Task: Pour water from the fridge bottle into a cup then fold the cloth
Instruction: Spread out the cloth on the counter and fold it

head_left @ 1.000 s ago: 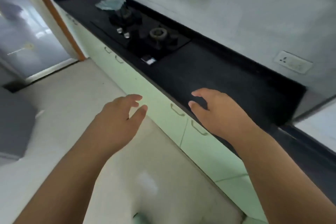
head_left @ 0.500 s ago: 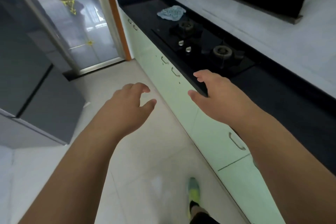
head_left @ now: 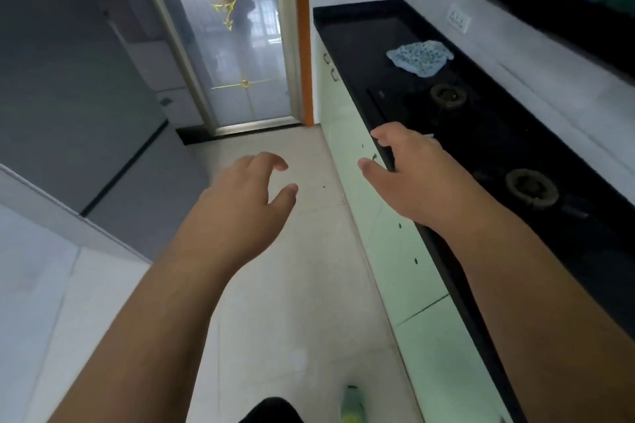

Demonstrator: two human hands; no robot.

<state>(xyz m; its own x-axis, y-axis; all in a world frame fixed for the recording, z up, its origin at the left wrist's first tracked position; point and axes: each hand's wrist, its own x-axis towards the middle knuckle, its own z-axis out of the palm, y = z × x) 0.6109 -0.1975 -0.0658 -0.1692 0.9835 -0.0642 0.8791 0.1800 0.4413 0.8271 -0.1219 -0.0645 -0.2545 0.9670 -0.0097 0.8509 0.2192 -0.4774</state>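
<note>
A crumpled light-blue dotted cloth (head_left: 420,57) lies on the black counter (head_left: 364,41) beyond the stove. A grey fridge (head_left: 75,86) stands at the left with its doors closed. My left hand (head_left: 240,203) hangs over the floor, fingers loosely curled, holding nothing. My right hand (head_left: 409,168) is raised at the counter's front edge, fingers relaxed and empty. No bottle or cup is in sight.
A black gas stove with two burners (head_left: 529,187) sits in the counter. Pale green cabinets (head_left: 388,251) run beneath it. A glass door (head_left: 240,55) with an orange frame closes the far end. Pale floor tiles (head_left: 295,285) stretch ahead, and my foot (head_left: 352,405) shows below.
My view has swung left from the counter toward the fridge and the glass door. Both hands stayed raised and empty, shifting along with the turn.
</note>
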